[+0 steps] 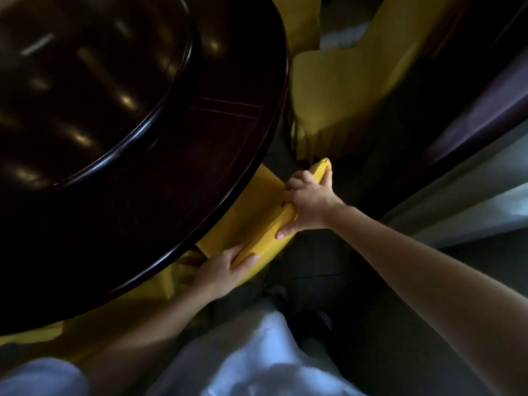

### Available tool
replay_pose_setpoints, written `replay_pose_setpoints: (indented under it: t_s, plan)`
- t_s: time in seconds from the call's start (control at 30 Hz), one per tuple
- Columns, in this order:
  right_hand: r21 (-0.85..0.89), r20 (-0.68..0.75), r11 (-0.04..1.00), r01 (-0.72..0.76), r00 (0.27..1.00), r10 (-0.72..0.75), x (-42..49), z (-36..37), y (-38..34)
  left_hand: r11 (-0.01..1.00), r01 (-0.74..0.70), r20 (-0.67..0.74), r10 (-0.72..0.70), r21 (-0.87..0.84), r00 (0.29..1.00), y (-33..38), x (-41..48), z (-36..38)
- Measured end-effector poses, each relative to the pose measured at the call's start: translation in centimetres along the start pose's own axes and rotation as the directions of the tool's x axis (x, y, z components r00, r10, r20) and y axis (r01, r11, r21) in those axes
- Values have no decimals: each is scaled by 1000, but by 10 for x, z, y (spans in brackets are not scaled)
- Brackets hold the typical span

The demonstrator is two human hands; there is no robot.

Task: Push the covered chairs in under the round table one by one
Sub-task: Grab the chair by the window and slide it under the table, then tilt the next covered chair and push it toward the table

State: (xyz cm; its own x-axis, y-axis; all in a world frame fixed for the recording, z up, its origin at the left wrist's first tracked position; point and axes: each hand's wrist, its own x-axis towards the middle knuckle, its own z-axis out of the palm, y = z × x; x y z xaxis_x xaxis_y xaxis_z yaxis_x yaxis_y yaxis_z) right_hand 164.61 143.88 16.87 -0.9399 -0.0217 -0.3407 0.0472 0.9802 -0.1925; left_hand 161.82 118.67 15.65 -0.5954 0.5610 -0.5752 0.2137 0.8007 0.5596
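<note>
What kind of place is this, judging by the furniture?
Probably a restaurant or banquet room. A large round table of dark polished wood carries a raised turntable, and the chairs beside it wear yellow fabric covers; the left hand and right hand grip the back of the nearest chair.

Nothing legible shows: no text, label, brand, number or sign can be read on the glossy dark round table, the yellow chair cover or the pale clothing.
</note>
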Motion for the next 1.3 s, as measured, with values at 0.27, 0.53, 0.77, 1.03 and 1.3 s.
replay_pose_setpoints:
  t_s: [0.27,0.53,0.77,1.03,1.3]
  plan:
    - [-15,97,999,-39,994,41,-1,-7,-5,986,99,197,-71,-133,978,0,16,-7]
    - [-98,213,994,-48,975,69,7,-21,-4,989,20,248,18,-149,968,32,60,-33]
    - [-51,-9,993,-110,994,109,42,-43,57,982,-181,-34,180,-57,983,96,124,-58]
    - [15,-84,994,-105,991,106,67,-83,185,958,-192,-227,239,213,944,198,207,-60]
    - [68,-197,965,-255,944,263,46,-107,314,918,-205,-266,302,339,915,315,279,-39]
